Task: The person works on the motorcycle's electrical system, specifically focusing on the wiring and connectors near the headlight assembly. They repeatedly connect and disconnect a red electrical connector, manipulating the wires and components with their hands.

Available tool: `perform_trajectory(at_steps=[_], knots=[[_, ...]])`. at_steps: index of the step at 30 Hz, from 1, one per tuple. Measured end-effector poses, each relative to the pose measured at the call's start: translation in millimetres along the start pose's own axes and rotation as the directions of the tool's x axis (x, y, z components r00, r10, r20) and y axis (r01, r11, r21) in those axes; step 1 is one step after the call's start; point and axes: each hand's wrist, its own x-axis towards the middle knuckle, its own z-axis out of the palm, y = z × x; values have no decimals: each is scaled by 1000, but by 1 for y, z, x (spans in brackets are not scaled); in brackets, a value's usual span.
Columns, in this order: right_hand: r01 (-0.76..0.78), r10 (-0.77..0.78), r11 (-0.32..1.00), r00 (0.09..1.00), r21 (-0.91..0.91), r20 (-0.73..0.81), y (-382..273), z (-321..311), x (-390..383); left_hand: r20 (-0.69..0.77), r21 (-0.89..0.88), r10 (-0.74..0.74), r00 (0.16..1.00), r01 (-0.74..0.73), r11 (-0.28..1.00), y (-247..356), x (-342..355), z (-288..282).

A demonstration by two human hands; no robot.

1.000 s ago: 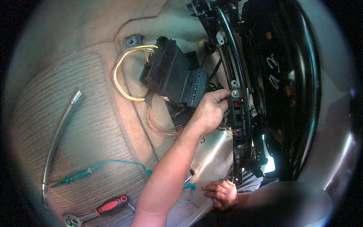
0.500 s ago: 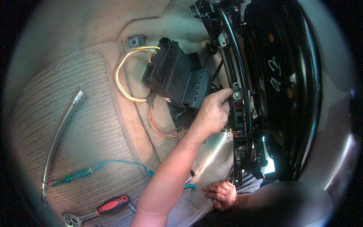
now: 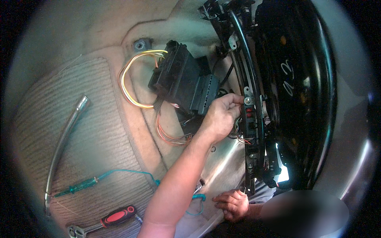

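My left hand [image 3: 219, 118] reaches in on its forearm from the lower edge, thumb and fingers pinched together at the side of a black metal seat rail [image 3: 250, 148]. Its fingertips touch the rail beside a bolt [image 3: 248, 100]; what they grip is hidden. Just below them sits a red-and-black connector [image 3: 249, 112], with thin wires [image 3: 245, 140] under it. Left of the hand is a black electronic module [image 3: 180, 81] with a loop of yellow, white and orange wires [image 3: 126, 85]. Low down, my right hand [image 3: 232, 204] rests with loosely extended fingers, holding nothing.
A large black curved seat shell [image 3: 305, 99] rises on the right. On the ribbed beige carpet [image 3: 91, 131] lie a metal tube [image 3: 63, 142], a green test probe [image 3: 77, 186] with a coiled cord [image 3: 200, 196], and a red-and-black-handled ratchet [image 3: 119, 215].
My left hand has drawn slightly left and down, its fingertips still at the rail. More of the connector and wires shows beside it. My right hand has stayed put.
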Motion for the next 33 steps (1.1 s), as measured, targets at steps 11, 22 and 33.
perform_trajectory(at_steps=[11, 22, 33], knots=[[7, -7, 1000, 1000, 14, -13, 0, 1, 0, 38, -158, 3, 999, 4, 987, -9, 1, 1], [17, -17, 1000, 999, 16, 36, 2, -1, -1, 64, -177, -110, 992, 120, 977, -5, 2, -2], [24, -24, 999, 999, 22, 43, 5, 2, -7, 12, -97, 82, 997, -80, 992, -13, -1, 6]])
